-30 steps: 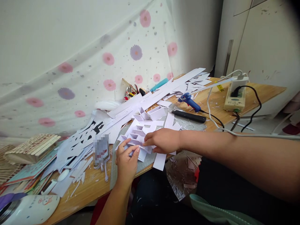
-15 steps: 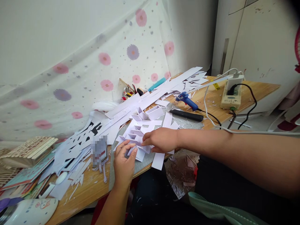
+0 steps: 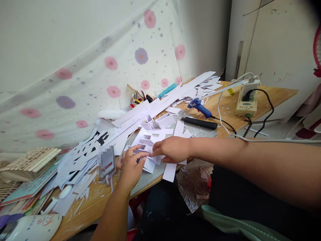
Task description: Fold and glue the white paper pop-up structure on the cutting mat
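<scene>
A small white model (image 3: 148, 165) built from thin board panels, with several upright walls forming compartments, sits on a grey cutting mat (image 3: 144, 182). My left hand (image 3: 130, 169) reaches over its near left side, the index finger stretched across and the thumb bent below, gripping a wall. From the right, my right hand (image 3: 173, 149) has its fingers closed on an upright panel of the same model. Both sets of fingertips almost meet there, and the exact contact is partly hidden. Beyond the model stand small open white board boxes (image 3: 165, 120).
A blue glue gun (image 3: 200, 107) and a black utility knife (image 3: 199, 123) lie to the right, near a power strip (image 3: 247, 102) with trailing cables. Long white board strips (image 3: 160, 106) and cut sheets (image 3: 85, 152) cover the back and left. A phone (image 3: 106, 162) leans left of the mat.
My left hand has shifted slightly left and turned, its index finger now stretched across the model towards my right fingertips. My right hand has stayed almost in place.
</scene>
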`<action>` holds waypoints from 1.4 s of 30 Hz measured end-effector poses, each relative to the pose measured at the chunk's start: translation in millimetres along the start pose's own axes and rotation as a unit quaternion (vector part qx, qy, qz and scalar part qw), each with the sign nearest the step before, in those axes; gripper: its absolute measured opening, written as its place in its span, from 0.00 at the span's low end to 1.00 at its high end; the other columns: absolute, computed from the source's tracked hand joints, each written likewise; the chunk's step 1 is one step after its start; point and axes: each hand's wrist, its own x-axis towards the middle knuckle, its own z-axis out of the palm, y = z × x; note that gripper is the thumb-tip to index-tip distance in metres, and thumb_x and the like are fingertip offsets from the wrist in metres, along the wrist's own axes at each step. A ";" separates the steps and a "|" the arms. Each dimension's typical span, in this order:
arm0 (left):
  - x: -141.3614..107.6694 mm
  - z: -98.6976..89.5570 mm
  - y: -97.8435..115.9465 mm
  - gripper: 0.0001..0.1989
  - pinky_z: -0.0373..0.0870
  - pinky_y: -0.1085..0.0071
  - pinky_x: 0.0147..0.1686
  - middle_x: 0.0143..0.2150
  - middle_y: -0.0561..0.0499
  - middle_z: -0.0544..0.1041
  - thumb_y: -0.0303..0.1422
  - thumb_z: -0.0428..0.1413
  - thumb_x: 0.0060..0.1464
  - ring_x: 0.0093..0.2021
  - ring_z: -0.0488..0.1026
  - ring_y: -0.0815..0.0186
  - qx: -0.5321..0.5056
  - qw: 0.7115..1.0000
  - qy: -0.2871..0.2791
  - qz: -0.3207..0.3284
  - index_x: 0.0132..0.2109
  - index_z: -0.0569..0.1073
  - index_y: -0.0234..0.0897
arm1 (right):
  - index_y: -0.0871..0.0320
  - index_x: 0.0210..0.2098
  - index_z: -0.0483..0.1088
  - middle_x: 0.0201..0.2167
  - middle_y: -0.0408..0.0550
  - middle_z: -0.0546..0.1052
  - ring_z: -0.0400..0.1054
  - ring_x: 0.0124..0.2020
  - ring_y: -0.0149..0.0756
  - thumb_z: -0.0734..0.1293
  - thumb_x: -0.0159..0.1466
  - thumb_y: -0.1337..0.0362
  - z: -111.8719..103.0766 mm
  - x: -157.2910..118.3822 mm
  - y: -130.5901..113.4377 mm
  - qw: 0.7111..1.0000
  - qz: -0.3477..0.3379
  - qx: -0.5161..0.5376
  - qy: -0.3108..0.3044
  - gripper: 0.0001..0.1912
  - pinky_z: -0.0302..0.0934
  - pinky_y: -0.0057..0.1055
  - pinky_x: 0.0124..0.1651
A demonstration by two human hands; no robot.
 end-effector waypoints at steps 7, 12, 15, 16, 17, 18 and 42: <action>5.0 2.1 1.3 0.07 0.45 0.37 0.62 0.49 0.49 0.77 0.32 0.58 0.48 0.56 0.66 0.47 0.015 1.000 0.018 0.002 0.27 0.80 0.48 | 0.58 0.62 0.66 0.61 0.53 0.69 0.72 0.51 0.48 0.67 0.65 0.65 -0.3 0.6 0.7 1.000 0.001 0.007 -0.002 0.26 0.63 0.36 0.44; 1.5 6.9 2.6 0.06 0.42 0.39 0.62 0.45 0.48 0.77 0.31 0.57 0.46 0.53 0.66 0.47 0.011 0.998 0.059 0.017 0.25 0.78 0.46 | 0.58 0.63 0.65 0.61 0.53 0.68 0.72 0.51 0.49 0.66 0.65 0.65 -2.1 -0.1 -1.3 1.000 0.007 0.008 -0.005 0.27 0.64 0.36 0.44; -0.3 9.2 3.2 0.07 0.43 0.41 0.61 0.43 0.48 0.77 0.31 0.56 0.47 0.50 0.67 0.49 0.002 0.997 0.076 0.014 0.25 0.77 0.45 | 0.57 0.63 0.65 0.62 0.52 0.68 0.72 0.51 0.49 0.66 0.65 0.65 -2.0 0.0 -1.9 1.000 0.011 0.006 -0.008 0.27 0.64 0.37 0.44; -1.0 10.0 3.2 0.07 0.44 0.41 0.61 0.42 0.47 0.77 0.31 0.55 0.47 0.50 0.67 0.49 -0.003 0.997 0.080 0.011 0.25 0.77 0.44 | 0.57 0.63 0.65 0.62 0.52 0.68 0.72 0.51 0.49 0.66 0.65 0.65 -1.9 0.1 -2.0 1.000 0.010 0.004 -0.009 0.27 0.64 0.37 0.43; -1.6 10.8 3.1 0.07 0.44 0.41 0.61 0.42 0.47 0.77 0.31 0.55 0.48 0.49 0.67 0.50 -0.009 0.997 0.082 0.008 0.25 0.76 0.44 | 0.57 0.63 0.65 0.62 0.52 0.68 0.72 0.51 0.49 0.66 0.65 0.65 -1.8 0.2 -2.1 1.000 0.010 0.002 -0.009 0.27 0.64 0.37 0.43; -2.1 11.5 2.8 0.07 0.45 0.41 0.60 0.41 0.47 0.76 0.31 0.54 0.48 0.48 0.67 0.50 -0.016 0.996 0.084 0.006 0.25 0.76 0.44 | 0.57 0.63 0.65 0.62 0.53 0.68 0.72 0.51 0.48 0.66 0.65 0.65 -1.6 0.4 -2.1 1.000 0.008 0.000 -0.007 0.27 0.64 0.36 0.42; -39.7 -6.0 7.5 0.08 0.68 0.64 0.49 0.37 0.49 0.74 0.38 0.56 0.56 0.46 0.72 0.58 -0.322 0.945 0.051 0.036 0.32 0.73 0.39 | 0.61 0.58 0.69 0.58 0.56 0.70 0.70 0.52 0.46 0.68 0.64 0.66 1.2 -1.4 6.9 0.995 -0.022 0.043 0.091 0.23 0.64 0.38 0.51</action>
